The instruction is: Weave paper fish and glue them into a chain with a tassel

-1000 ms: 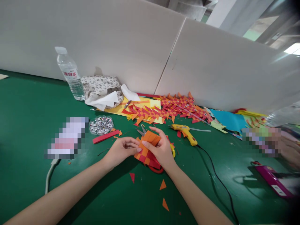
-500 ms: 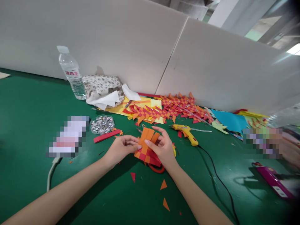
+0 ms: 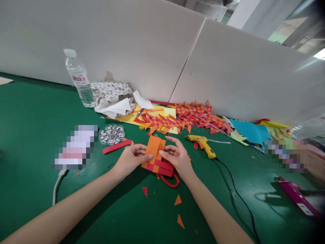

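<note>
Your left hand [image 3: 130,159] and right hand [image 3: 177,157] both pinch the woven paper piece [image 3: 156,156]; its lower part is woven, orange strips at 12 o'clock remain loose.

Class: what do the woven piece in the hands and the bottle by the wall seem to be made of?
Woven piece: matte orange and red paper or thin card, judging by its flat, interlaced strips. Bottle: clear, glossy plastic, probably; it is see-through, with a printed label.
</note>
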A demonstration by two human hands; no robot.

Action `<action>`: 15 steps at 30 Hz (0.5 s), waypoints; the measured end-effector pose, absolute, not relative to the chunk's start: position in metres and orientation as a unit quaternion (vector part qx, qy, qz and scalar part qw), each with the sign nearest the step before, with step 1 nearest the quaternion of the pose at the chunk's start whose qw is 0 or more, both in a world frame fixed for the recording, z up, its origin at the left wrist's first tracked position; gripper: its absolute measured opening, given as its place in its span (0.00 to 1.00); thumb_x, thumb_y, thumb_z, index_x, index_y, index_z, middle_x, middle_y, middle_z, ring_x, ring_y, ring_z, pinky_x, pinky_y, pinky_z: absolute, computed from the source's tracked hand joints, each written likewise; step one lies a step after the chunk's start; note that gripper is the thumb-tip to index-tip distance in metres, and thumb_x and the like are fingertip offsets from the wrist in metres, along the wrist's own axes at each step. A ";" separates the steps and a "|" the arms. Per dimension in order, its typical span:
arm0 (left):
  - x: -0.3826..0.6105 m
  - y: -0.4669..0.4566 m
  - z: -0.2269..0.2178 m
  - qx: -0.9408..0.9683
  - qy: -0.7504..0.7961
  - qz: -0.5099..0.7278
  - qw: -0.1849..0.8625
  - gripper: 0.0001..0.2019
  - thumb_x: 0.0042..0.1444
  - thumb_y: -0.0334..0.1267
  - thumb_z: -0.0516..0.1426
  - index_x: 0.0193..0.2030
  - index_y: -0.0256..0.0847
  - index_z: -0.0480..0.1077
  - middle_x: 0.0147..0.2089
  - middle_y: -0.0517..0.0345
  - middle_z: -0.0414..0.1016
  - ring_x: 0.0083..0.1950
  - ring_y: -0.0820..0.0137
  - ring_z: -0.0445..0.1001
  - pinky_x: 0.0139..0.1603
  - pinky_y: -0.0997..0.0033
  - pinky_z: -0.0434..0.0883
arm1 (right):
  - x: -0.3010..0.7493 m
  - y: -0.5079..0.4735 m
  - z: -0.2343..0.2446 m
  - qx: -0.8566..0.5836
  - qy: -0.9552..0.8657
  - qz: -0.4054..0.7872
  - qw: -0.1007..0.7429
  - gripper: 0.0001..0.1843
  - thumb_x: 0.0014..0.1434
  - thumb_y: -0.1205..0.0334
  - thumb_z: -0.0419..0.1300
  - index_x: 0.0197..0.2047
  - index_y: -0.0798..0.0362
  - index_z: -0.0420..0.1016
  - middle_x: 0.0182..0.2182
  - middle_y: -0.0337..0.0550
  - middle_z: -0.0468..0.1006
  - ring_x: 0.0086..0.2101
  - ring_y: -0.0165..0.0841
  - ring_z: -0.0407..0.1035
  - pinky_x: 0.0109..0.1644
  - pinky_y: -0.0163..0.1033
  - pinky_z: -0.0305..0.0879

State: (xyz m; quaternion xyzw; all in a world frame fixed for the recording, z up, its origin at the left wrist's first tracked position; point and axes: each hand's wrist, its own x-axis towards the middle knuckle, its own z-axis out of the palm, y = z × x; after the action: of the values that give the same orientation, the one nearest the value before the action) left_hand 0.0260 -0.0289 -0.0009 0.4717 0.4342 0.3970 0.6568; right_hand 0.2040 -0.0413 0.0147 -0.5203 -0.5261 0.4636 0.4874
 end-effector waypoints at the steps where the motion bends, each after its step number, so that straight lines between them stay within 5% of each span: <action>1: 0.026 -0.029 -0.001 0.475 0.438 0.396 0.653 0.16 0.39 0.41 0.65 0.35 0.37 0.71 0.33 0.56 0.77 0.33 0.71 0.74 0.38 0.72 0.70 | 0.205 -0.041 0.015 -0.519 -0.527 0.462 0.490 0.30 0.43 0.58 0.68 0.49 0.48 0.63 0.24 0.33 0.72 0.26 0.30 0.70 0.32 0.37 0.69; 10: 0.028 -0.030 0.003 0.501 0.459 0.391 0.621 0.16 0.38 0.40 0.66 0.33 0.36 0.70 0.31 0.58 0.75 0.31 0.73 0.73 0.34 0.75 0.68 | 0.202 -0.043 0.015 -0.517 -0.539 0.432 0.506 0.29 0.43 0.59 0.68 0.48 0.49 0.63 0.24 0.34 0.73 0.26 0.29 0.70 0.31 0.35 0.68; 15: 0.029 -0.032 0.004 0.502 0.402 0.370 0.670 0.19 0.39 0.39 0.66 0.39 0.37 0.71 0.40 0.54 0.78 0.38 0.67 0.76 0.39 0.71 0.70 | 0.199 -0.045 0.015 -0.511 -0.552 0.435 0.494 0.27 0.45 0.58 0.66 0.48 0.48 0.63 0.25 0.35 0.73 0.27 0.30 0.71 0.32 0.36 0.69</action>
State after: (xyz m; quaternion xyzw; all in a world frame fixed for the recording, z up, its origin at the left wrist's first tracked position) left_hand 0.0286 -0.0318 0.0037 0.5024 0.4023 0.3699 0.6701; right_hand 0.1990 -0.0453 0.0146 -0.5115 -0.5521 0.4351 0.4942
